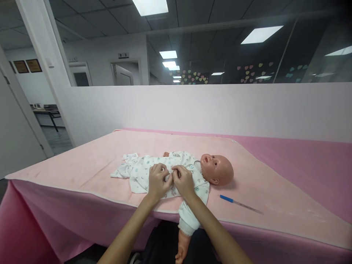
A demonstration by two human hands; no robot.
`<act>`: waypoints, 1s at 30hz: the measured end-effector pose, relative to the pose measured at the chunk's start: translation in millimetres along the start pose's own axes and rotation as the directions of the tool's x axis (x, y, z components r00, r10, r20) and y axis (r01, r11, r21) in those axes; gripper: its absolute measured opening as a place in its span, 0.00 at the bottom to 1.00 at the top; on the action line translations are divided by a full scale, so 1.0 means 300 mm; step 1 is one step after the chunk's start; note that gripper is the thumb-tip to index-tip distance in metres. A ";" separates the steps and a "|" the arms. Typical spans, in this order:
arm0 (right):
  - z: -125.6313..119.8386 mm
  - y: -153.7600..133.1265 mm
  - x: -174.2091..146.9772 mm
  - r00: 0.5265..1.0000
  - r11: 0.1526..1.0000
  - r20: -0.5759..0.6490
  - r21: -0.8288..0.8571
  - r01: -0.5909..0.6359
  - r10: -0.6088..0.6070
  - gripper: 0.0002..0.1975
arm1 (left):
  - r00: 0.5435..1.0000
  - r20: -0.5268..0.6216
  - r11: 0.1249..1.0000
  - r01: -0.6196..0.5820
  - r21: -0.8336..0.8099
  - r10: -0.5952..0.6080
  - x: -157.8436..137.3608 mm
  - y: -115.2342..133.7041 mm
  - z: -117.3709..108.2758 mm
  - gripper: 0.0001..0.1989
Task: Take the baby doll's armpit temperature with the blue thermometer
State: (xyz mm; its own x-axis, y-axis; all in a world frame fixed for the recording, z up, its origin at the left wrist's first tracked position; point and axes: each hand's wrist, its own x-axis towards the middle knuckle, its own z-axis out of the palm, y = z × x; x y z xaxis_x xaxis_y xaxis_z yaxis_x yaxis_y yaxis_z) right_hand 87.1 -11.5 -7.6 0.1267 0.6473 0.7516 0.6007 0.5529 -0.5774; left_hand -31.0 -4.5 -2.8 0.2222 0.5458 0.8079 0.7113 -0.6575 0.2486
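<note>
A baby doll [222, 169] lies on its back with its head to the right. It wears a white printed romper [140, 176], whose legs stretch flat to the left. My left hand [159, 180] is closed at the middle of the romper's front, fingertips pinching the cloth. Close beside it, my right hand [183, 179] also pinches the front, with its fingers bent. The bit of cloth between the fingertips is mostly hidden. One doll arm [183, 244] in a white sleeve hangs over the near table edge, under my right forearm.
A blue-handled thin stick, perhaps a thermometer [239, 204], lies right of the doll. The table has a peach blanket [90, 157] over a pink cloth [302, 161]. A white wall [192, 110] with a window stands behind; a door [19, 117] is at left.
</note>
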 end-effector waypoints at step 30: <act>0.002 0.000 -0.010 0.981 0.947 0.185 -0.303 0.104 -0.049 0.13 | 0.941 0.239 0.951 0.275 -0.138 -0.238 -0.019 -0.064 -0.062 0.11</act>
State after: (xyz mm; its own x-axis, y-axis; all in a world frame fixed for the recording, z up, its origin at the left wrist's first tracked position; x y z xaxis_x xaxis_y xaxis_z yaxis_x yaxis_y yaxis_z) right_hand 86.3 -13.2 -10.0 -0.0512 0.7055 0.7069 0.8212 0.4325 -0.3721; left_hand -58.4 -4.8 -2.1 0.1994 0.7943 0.5738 0.6457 -0.5470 0.5328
